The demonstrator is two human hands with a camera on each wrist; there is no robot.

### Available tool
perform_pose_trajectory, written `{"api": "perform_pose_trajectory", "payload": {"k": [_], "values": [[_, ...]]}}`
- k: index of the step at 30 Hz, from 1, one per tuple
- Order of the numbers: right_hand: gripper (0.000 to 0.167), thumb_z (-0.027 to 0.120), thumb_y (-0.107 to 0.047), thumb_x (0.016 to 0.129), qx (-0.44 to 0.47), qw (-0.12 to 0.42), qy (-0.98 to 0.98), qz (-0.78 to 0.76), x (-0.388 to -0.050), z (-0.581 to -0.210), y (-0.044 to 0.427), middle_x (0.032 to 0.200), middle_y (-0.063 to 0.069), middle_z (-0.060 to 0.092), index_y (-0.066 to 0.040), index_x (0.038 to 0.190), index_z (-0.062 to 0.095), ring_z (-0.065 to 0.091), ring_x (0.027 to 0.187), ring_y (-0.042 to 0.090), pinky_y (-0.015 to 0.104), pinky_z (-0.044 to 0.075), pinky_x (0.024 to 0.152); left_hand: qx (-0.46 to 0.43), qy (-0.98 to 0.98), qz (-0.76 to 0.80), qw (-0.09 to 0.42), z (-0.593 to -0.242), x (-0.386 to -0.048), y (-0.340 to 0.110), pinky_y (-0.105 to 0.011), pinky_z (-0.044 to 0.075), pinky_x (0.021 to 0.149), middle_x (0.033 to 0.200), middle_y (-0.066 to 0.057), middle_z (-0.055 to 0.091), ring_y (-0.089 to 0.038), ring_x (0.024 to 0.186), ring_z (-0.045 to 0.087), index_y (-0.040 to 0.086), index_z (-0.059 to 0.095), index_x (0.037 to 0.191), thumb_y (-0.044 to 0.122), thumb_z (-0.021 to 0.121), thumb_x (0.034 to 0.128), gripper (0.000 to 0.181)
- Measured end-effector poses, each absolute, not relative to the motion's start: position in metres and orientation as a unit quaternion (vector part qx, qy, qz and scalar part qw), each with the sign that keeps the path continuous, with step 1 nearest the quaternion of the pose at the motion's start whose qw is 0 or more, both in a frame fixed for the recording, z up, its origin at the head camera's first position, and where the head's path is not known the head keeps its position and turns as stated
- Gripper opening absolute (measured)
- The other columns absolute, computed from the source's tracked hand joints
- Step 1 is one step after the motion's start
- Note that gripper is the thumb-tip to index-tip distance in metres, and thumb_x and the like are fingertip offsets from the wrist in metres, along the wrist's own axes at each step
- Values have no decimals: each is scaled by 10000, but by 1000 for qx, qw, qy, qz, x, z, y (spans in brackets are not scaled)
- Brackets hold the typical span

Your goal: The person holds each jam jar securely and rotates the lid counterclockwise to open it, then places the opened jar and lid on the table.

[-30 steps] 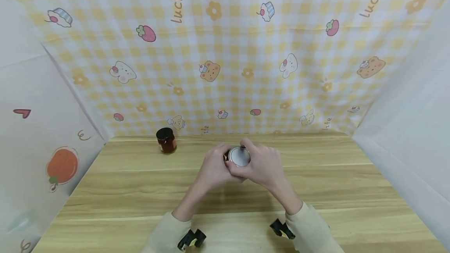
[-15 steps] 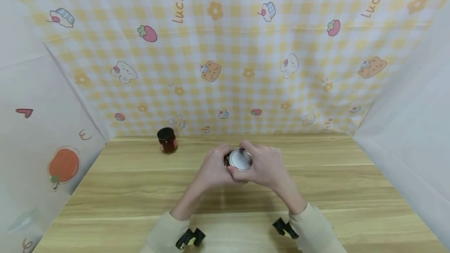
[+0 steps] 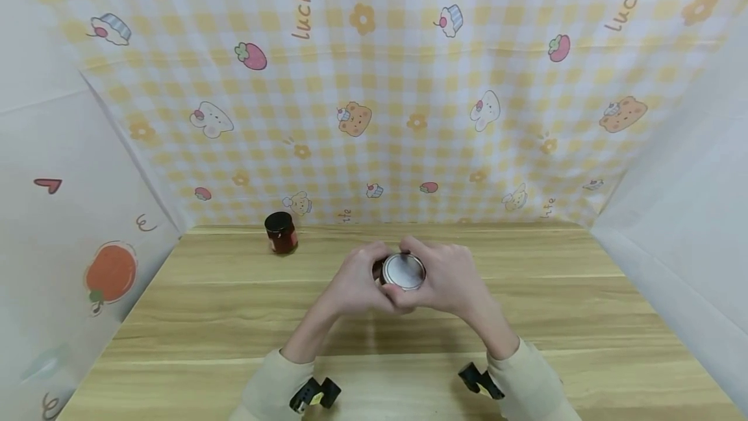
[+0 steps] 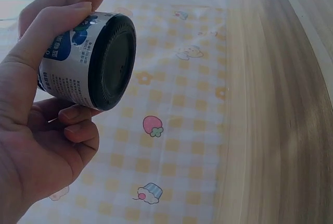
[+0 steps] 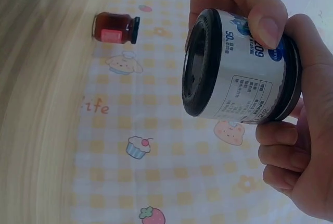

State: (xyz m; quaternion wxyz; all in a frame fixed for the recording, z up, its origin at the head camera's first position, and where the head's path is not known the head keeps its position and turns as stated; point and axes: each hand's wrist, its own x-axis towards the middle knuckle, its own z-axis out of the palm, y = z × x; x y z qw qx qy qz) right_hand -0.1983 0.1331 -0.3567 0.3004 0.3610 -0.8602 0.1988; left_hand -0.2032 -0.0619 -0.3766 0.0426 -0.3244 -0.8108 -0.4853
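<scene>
Two bare hands meet over a wood-grain counter [image 3: 234, 317], and between them we see a white-labelled jar [image 5: 244, 86] with a blue-fruit print, held near the middle of the head view. The left hand [image 3: 358, 283] grasps the body, its thumb laid along the label, a hold that we judge steadies the glass. The right hand [image 3: 447, 275] grips the other end, thumb and forefinger curving round the silver-topped lid [image 3: 404, 270], where the rim offers the fingers an edge all the way round. Both wrist views show us the dark base [image 4: 117, 62] bare of any support, so the hands alone appear to bear the weight, which would explain why neither is free. The lid faces up toward the wearer, probably so that it stays in sight; how far the jar leans we cannot tell. Well apart, toward the back left, a dark-red jar [image 3: 282, 234] with a black cap stands upright and untouched, near the yellow-checked cloth [image 3: 397, 76]; that spot, we judge, keeps it out of the forearms' way. Below, pale sleeves [image 3: 271, 385] end short of the wrists, leaving the grip unhampered, while small black devices [image 3: 315, 395] sit beside the cuffs.
</scene>
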Motion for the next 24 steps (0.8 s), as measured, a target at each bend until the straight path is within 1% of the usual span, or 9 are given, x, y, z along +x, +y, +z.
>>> {"api": "perform_pose_trajectory", "payload": {"k": [4, 6, 11, 15, 19, 24], "values": [[461, 687, -623, 751, 369, 297, -857, 204, -195, -355, 134, 587, -134, 470, -202, 906, 580, 400, 469, 6, 191, 316, 421, -340, -796, -500, 20, -376, -203, -63, -268, 542, 744, 940, 44, 632, -115, 845, 592, 128, 694, 1023, 163, 965, 604, 500], [475, 676, -642, 764, 375, 296, -854, 205, -194, -353, 135, 605, -135, 491, -204, 927, 594, 408, 478, 5, 188, 318, 426, -353, -781, -515, 2, -376, -203, -64, -271, 546, 765, 963, 32, 638, -123, 865, 593, 122, 694, 1043, 118, 956, 615, 501], [484, 653, -668, 805, 401, 284, -844, 214, -190, -349, 141, 684, -138, 581, -216, 976, 630, 457, 523, -6, 178, 340, 450, -397, -738, -544, -40, -376, -203, -64, -276, 548, 779, 1013, -1, 651, -137, 896, 589, 110, 688, 1046, 47, 915, 652, 459], [465, 684, -643, 813, 421, 263, -836, 233, -188, -345, 144, 745, -148, 628, -226, 1016, 659, 489, 557, -29, 163, 369, 471, -419, -711, -561, -60, -377, -203, -65, -279, 542, 774, 1023, -17, 652, -142, 904, 589, 122, 687, 1043, 73, 929, 664, 453], [466, 710, -617, 828, 435, 238, -828, 262, -188, -341, 146, 794, -151, 648, -221, 1071, 677, 513, 592, -38, 158, 400, 499, -415, -691, -585, -86, -375, -202, -67, -305, 545, 781, 1056, -42, 656, -169, 921, 604, 136, 692, 1058, 80, 933, 665, 464], [479, 735, -584, 845, 454, 207, -811, 305, -188, -339, 148, 896, -138, 686, -222, 1156, 690, 560, 658, -33, 174, 466, 552, -414, -669, -606, -118, -373, -201, -68, -362, 558, 829, 1137, -62, 651, -214, 988, 619, 116, 683, 1149, 54, 920, 676, 532]]}}
